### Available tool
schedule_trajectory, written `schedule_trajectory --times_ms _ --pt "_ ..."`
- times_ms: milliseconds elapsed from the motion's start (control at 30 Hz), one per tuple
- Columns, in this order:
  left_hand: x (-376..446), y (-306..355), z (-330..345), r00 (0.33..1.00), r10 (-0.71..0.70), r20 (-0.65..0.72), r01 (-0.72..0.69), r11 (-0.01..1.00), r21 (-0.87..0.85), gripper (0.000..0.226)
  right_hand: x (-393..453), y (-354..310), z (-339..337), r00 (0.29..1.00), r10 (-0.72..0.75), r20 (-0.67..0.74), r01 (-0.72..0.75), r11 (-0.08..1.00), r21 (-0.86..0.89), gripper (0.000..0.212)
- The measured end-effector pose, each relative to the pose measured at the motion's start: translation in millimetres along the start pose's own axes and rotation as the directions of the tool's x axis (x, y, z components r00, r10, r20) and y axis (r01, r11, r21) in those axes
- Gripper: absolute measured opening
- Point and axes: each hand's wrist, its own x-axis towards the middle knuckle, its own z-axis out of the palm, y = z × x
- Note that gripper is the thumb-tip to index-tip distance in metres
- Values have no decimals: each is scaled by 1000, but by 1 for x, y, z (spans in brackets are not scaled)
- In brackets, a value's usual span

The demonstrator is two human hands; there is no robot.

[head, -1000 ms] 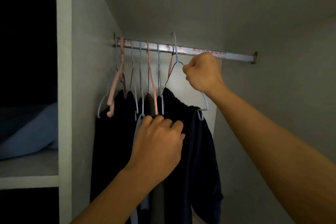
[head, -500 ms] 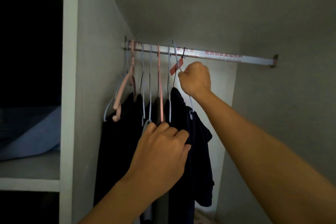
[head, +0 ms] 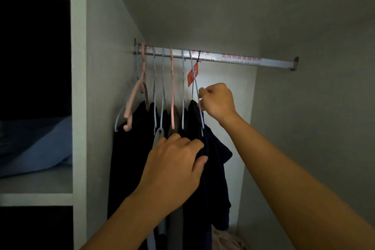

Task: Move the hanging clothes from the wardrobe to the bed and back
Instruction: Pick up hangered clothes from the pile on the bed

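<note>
Several dark garments (head: 134, 158) hang on blue and pink hangers at the left end of a silver wardrobe rail (head: 239, 60). The rightmost blue hanger (head: 195, 87) carries a dark navy garment (head: 215, 178). My right hand (head: 218, 101) sits just right of that hanger with curled fingers pinching its wire arm. My left hand (head: 174, 168) grips the fabric of the navy garment below the hangers. A red tag (head: 191, 75) dangles from the rail.
The wardrobe's white side panel (head: 78, 107) stands at the left, with a shelf (head: 36, 186) holding blue folded bedding (head: 40, 148). The rail's right half is bare. A pale cloth heap (head: 227, 239) lies on the wardrobe floor.
My right hand has slid down from the rail along the rightmost hanger. The hanger and its navy garment now sit closer to the other clothes. My left hand keeps its grip on the fabric.
</note>
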Motion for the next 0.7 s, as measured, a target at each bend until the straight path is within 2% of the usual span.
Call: schedule_trajectory --times_ms 200,367,467,600,700 --pt "-16 -2 7 994 -39 99 50 993 -111 24 -75 28 -27 992 85 94 -77 994 -81 32" --pt "-35 0 18 966 -78 245 121 979 -165 27 -150 47 -49 966 192 172 -129 938 -322 22" --pt "-47 5 26 933 -74 351 144 974 -177 36 -190 54 -63 943 256 210 -155 901 -405 17" --pt "-66 24 41 871 -28 490 151 965 -215 44 -234 59 -90 909 324 261 -160 851 -500 24" --pt "-81 49 49 821 61 568 103 962 -251 41 -267 57 -115 884 361 296 -116 783 -611 33"
